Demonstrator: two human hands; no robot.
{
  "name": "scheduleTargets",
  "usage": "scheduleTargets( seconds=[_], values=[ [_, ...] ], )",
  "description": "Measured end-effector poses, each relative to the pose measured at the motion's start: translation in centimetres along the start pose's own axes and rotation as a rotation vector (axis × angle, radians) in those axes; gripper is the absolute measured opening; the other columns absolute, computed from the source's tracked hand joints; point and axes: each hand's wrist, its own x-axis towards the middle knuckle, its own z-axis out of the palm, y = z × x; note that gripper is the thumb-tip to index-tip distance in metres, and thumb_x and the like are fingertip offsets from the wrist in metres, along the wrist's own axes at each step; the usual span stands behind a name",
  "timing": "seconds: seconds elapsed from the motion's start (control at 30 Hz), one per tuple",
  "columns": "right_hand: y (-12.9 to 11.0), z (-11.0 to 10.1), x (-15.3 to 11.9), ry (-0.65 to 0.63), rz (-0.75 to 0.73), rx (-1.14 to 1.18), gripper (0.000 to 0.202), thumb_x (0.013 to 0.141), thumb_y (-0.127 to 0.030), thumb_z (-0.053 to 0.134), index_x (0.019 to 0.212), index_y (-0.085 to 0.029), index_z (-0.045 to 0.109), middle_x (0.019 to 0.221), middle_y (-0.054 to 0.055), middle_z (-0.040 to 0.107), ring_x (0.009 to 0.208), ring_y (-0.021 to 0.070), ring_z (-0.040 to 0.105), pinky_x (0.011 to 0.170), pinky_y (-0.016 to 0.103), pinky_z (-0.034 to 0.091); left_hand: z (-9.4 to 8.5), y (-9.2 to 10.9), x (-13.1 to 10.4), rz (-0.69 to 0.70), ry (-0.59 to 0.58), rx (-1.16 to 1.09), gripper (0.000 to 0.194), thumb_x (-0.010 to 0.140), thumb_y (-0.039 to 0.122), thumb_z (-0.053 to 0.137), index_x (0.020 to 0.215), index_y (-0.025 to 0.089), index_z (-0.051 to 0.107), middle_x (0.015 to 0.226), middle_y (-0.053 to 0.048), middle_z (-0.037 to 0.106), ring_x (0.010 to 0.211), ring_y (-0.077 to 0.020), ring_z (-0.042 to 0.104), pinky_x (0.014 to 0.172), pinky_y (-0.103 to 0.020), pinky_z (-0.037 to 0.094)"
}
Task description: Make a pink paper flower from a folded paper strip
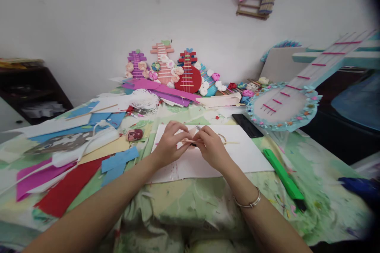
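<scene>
Over a white sheet [249, 154] on the table, my left hand [173, 142] and my right hand [212, 146] meet at their fingertips. Both pinch a small pale pink piece [192, 131], partly hidden by the fingers. A small dark spot shows just below the fingertips; its nature is too small to tell. Something thin and grey sticks out by the right fingers. Beside my right hand lie a gold-coloured ring [222, 138] and a thin pale stick [233, 142] on the sheet.
A green cutter [282, 172] and a black flat object [247, 125] lie right. Blue strips [118, 163], red felt [71, 185] and white string [145, 101] lie left. Decorated instrument models [187, 75] stand behind; a large light-blue one [285, 106] leans at right.
</scene>
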Motion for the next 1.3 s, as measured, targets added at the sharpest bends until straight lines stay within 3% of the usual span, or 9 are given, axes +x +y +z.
scheduleTargets(
  seconds=[0.17,0.4,0.57,0.77,1.0,1.3],
  values=[
    [0.3,0.2,0.2,0.027,-0.009,0.025,0.008,0.079,-0.011,0.054,0.075,-0.017,0.057,0.079,0.003,0.049,0.068,0.0123,0.050,0.060,0.023,0.040,0.4,-0.7,-0.3,0.085,-0.106,0.078,0.011,0.081,0.017,0.053,0.082,0.019,0.064,0.079,-0.005,0.064,0.085,-0.0190,0.047,0.080,-0.035,0.037],
    [0.1,0.2,0.1,0.017,-0.051,0.058,0.011,0.075,-0.007,0.053,0.074,-0.017,0.057,0.079,0.003,0.049,0.066,0.0119,0.050,0.060,0.024,0.041,0.5,-0.7,-0.2,0.097,-0.150,0.131,0.014,0.083,0.020,0.051,0.084,0.018,0.065,0.077,-0.006,0.065,0.083,-0.0191,0.047,0.077,-0.035,0.037],
    [0.4,-0.3,0.0,0.009,-0.050,0.058,0.019,0.074,-0.002,0.049,0.081,-0.017,0.058,0.084,0.004,0.053,0.072,0.0126,0.053,0.064,0.024,0.042,0.4,-1.2,-0.1,0.037,-0.142,0.092,0.012,0.082,0.022,0.054,0.076,0.018,0.063,0.076,-0.005,0.064,0.080,-0.0183,0.047,0.076,-0.033,0.037],
    [1.1,-0.6,0.2,0.028,0.009,-0.020,0.013,0.077,-0.008,0.051,0.070,-0.017,0.058,0.072,0.002,0.055,0.065,0.0126,0.051,0.062,0.025,0.039,0.3,-1.4,-0.2,0.019,-0.154,0.095,0.010,0.081,0.021,0.054,0.077,0.018,0.062,0.079,-0.005,0.064,0.081,-0.0182,0.048,0.076,-0.033,0.037],
    [0.5,-0.4,0.2,-0.009,-0.012,-0.027,0.011,0.079,-0.011,0.052,0.071,-0.017,0.058,0.071,0.002,0.055,0.063,0.0120,0.050,0.059,0.023,0.035,0.5,-1.4,-0.2,-0.006,-0.107,0.081,0.018,0.080,0.032,0.058,0.071,0.018,0.066,0.070,-0.005,0.061,0.076,-0.0177,0.047,0.074,-0.033,0.038],
    [0.3,-0.6,0.1,-0.047,-0.032,-0.016,0.019,0.078,-0.004,0.047,0.080,-0.017,0.061,0.079,0.004,0.056,0.070,0.0128,0.052,0.062,0.024,0.037,0.8,-1.4,-0.2,-0.030,-0.082,0.054,0.009,0.075,0.023,0.061,0.077,0.020,0.070,0.070,-0.004,0.062,0.074,-0.0170,0.048,0.073,-0.031,0.039]
  ],
)
